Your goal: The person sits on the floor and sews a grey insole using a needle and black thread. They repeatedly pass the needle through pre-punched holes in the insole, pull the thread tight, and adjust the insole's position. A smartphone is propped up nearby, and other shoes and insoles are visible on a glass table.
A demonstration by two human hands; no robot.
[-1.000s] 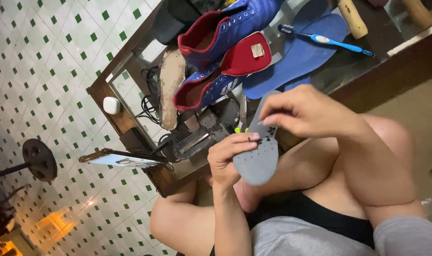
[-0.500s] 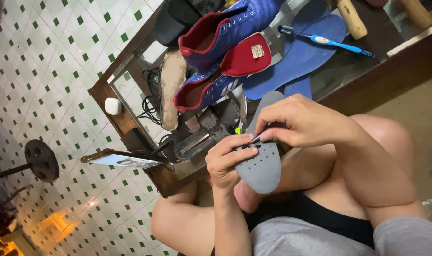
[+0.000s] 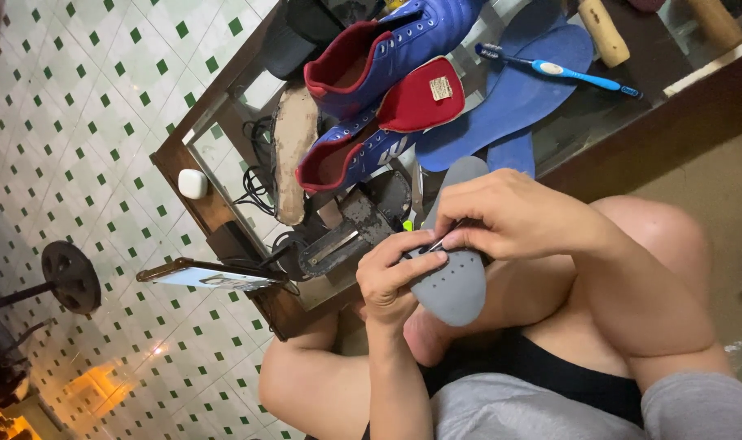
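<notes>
A grey insole (image 3: 459, 287) sits above the person's lap, gripped from below by the left hand (image 3: 395, 277) while the right hand (image 3: 501, 216) pinches a thin tool against it. Beyond, the glass desk (image 3: 224, 163) carries blue-and-red shoes (image 3: 387, 57), one tongue bearing a small rectangular tan label (image 3: 440, 88), blue insoles (image 3: 518, 98) and a blue toothbrush (image 3: 558, 70).

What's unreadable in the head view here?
- Small tool at the grey insole: pinched under the right hand, kind unclear.
- Insole middle: covered by right hand and left hand.
- Blue shoes: toe ends cut by the top edge.
- Wooden handles: cropped at the top edge.
</notes>
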